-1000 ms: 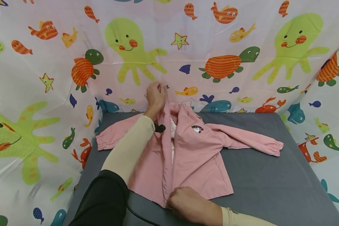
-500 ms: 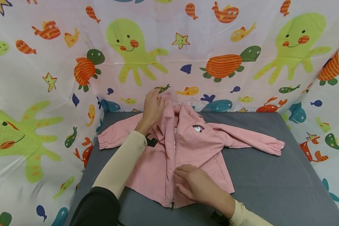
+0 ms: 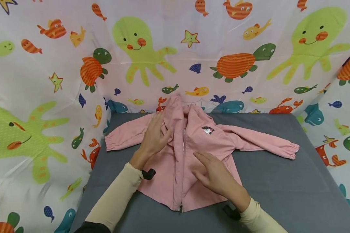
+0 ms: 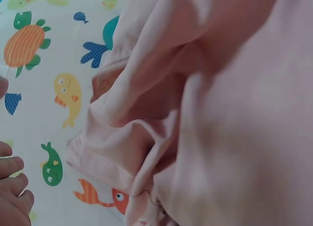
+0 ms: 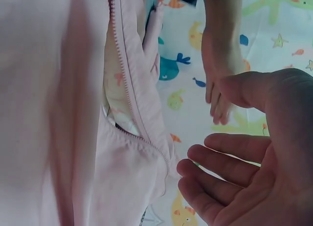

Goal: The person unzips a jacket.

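Pressing both flat, open hands, left [image 3: 153, 137] and right [image 3: 215, 174], on jacket [image 3: 192, 155]; I'm gripping nothing, printed curtain [image 3: 192, 64] crowding behind.

Both hands flat – left hand [image 3: 154, 137]; right hand [image 3: 216, 174] – fingers straight.

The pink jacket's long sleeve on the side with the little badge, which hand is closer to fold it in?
Probably the right hand: it lies flat on the pink zip-up jacket below the badge, on that sleeve's side. The left hand rests across the zip.
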`<state>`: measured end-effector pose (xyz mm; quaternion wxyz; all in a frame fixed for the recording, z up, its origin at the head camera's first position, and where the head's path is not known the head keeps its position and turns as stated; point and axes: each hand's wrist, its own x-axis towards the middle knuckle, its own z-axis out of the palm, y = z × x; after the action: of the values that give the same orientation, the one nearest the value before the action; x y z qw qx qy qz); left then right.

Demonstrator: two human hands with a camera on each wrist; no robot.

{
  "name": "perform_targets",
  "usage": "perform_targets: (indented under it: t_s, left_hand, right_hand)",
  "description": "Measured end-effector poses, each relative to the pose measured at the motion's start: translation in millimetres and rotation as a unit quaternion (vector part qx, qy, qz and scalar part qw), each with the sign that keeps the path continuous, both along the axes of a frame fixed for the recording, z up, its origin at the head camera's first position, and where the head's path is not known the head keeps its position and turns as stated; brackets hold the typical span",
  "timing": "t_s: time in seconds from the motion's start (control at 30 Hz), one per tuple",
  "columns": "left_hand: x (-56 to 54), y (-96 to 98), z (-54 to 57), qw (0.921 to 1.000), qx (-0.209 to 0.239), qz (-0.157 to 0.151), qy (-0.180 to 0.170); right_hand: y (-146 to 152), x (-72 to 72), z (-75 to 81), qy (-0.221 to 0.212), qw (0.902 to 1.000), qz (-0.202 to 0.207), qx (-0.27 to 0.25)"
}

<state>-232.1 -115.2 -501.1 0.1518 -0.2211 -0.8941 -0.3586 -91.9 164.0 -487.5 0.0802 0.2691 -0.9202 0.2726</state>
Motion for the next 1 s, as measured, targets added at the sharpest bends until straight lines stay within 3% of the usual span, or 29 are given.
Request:
perform_targets:
  t_s: [0.23, 0.5, 0.8, 1.0]
  left_hand:
    - [38.3, -5.2, -9.1, 0.9992, 0.002, -0.035, -0.017]
    - [87.1, -12.4, -29.2, 0.9971, -0.006, -0.066, -0.037]
    - [135.6, -20.1, -51.6, 0.9880, -0.031, -0.121, -0.091]
    - [163.6, -24.4, -63.0, 0.9861, -0.032, -0.127, -0.103]
  right_hand:
    - [0.9, -9.7, -0.7, -0.010, 0.9999, -0.008, -0.009]
    - [0.0, -15.8, -3.7, -0.023, 0.9996, -0.009, -0.013]
    - [-1.5, -18.1, -9.9, -0.026, 0.9996, 0.000, -0.010]
    - [-2.7, -19.2, -13.8, -0.036, 0.9992, 0.012, -0.009]
